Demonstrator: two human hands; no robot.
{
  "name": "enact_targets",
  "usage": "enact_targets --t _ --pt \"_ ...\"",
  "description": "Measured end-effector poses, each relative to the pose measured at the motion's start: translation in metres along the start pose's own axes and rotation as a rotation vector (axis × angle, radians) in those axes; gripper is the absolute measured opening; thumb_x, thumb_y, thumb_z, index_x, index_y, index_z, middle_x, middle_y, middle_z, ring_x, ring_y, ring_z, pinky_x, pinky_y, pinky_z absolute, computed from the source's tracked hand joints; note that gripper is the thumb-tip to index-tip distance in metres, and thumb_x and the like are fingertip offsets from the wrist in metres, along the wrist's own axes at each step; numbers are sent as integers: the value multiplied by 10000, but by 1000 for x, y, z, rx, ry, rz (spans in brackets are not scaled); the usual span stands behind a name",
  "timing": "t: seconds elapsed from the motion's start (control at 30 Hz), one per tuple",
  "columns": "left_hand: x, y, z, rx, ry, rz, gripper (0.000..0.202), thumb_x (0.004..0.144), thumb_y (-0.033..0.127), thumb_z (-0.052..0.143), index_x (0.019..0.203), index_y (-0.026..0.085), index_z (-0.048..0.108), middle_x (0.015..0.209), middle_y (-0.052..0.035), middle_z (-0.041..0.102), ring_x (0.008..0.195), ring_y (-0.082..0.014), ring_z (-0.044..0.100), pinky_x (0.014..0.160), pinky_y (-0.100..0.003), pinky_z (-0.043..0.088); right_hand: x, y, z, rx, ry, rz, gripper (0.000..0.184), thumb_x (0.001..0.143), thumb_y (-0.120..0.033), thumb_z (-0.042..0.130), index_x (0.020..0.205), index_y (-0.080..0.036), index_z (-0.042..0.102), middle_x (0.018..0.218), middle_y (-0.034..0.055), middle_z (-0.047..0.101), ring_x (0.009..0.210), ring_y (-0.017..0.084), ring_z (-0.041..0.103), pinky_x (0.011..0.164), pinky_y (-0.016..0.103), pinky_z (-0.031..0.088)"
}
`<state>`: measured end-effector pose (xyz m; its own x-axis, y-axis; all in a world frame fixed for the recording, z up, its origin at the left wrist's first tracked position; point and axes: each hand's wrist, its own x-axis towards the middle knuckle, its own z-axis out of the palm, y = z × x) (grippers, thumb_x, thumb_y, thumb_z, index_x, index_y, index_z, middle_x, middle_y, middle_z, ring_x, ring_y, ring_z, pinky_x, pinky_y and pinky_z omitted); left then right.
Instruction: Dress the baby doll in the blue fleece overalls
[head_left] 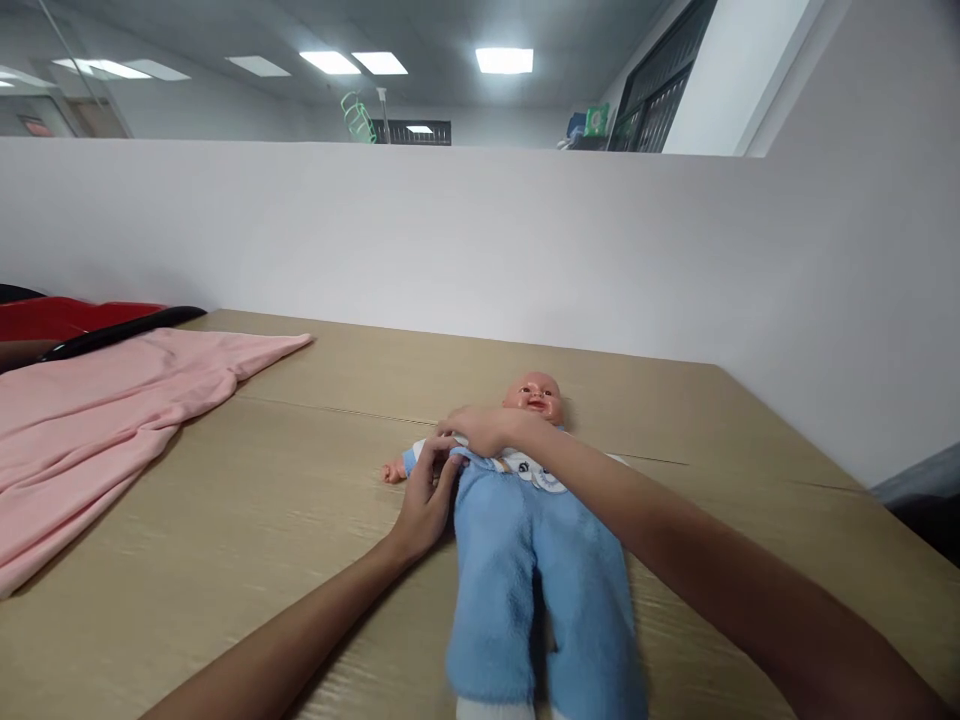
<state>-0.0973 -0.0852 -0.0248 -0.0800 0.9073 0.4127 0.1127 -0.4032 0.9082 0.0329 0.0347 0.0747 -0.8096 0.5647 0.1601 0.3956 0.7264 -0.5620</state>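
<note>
A baby doll [534, 392] lies on its back on the table, head away from me. It wears fluffy blue trousers [495, 560] and a white top [525, 463] with a printed design and a blue cuff. My left hand [427, 495] is at the doll's left-hand side in the view, thumb and fingers closed on the edge of the clothes near the waist. Reaching across the chest, my right hand [484, 430] has its fingers bent down over the clothes beside the upper arm. What its fingertips grip is partly hidden. The doll's small hand [392, 471] sticks out past my left fingers.
A pink cloth [127, 400] is spread at the left of the brown-topped table [300, 540]. Behind it is a red and black object [82, 318]. A white wall [420, 240] with glass above stands behind the table. Something dark [930, 510] is beyond the right edge.
</note>
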Motion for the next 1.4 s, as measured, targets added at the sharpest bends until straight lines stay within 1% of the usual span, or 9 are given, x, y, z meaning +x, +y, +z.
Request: enact_targets --t 0.13,0.3,0.43,0.6,0.8,0.93,1.03,1.2,1.4 --pt "-1 1 -1 22 19 -5 244 1092 459 558 1173 232 593 1054 -37 657 1002 -210 614 950 -336 478 10 10 17 -9 -47 -27 130 726 -39 754 778 -158 753 699 -101 702 699 109 574 725 206 435" --pt "-5 1 -2 217 39 70 212 1096 418 558 1154 229 637 1054 -47 667 995 -220 587 949 -355 461 -8 26 5 47 91 -51 302 852 -186 721 1153 -208 735 1103 3 773 958 186 657 860 275 470" --pt "-8 -5 -3 358 137 351 114 1084 289 574 1153 238 650 1123 -73 642 1093 -240 596 999 -408 475 -24 42 -6 374 237 -6 440 856 -174 633 1294 -220 638 1200 33 722 1017 196 657 904 304 511" --pt "-11 -4 3 203 198 555 147 1109 265 501 1239 288 565 1382 -105 577 1324 -258 568 1134 -523 464 -33 42 -8 410 124 -51 480 733 -64 583 1161 -235 717 1161 18 734 1052 216 656 955 335 519" --pt "-8 6 9 -140 289 64 199 1088 460 583 1126 267 612 1098 -29 632 1025 -167 608 947 -293 499 -50 10 -13 99 138 -57 315 886 -103 630 1136 -243 761 1255 63 738 1173 237 663 1061 373 495" --pt "0 2 4 -255 249 -140 261 1043 509 645 1072 249 633 1082 -13 645 1040 -152 610 982 -247 489 -75 -19 -16 91 121 176 248 1020 -443 653 1055 -212 737 1045 54 788 941 227 700 846 339 506" --pt "7 -9 2 -361 218 -249 317 993 546 698 1071 255 602 1013 11 657 956 -133 629 906 -225 512 -88 -31 -12 3 146 254 318 1012 -511 651 956 -203 707 925 45 774 846 230 667 748 341 430" --pt "29 -29 -3 -435 172 -491 550 800 632 851 1114 254 604 996 -2 722 841 -150 672 774 -248 544 -89 -9 8 132 351 285 211 1018 -418 638 996 -210 667 954 36 765 895 224 674 798 340 430" --pt "57 -29 -6 -398 29 -484 517 741 607 895 1008 214 690 982 -15 746 836 -146 688 765 -234 549 -91 24 20 495 459 222 294 995 -516 663 1015 -234 582 895 7 714 917 225 667 839 331 489"
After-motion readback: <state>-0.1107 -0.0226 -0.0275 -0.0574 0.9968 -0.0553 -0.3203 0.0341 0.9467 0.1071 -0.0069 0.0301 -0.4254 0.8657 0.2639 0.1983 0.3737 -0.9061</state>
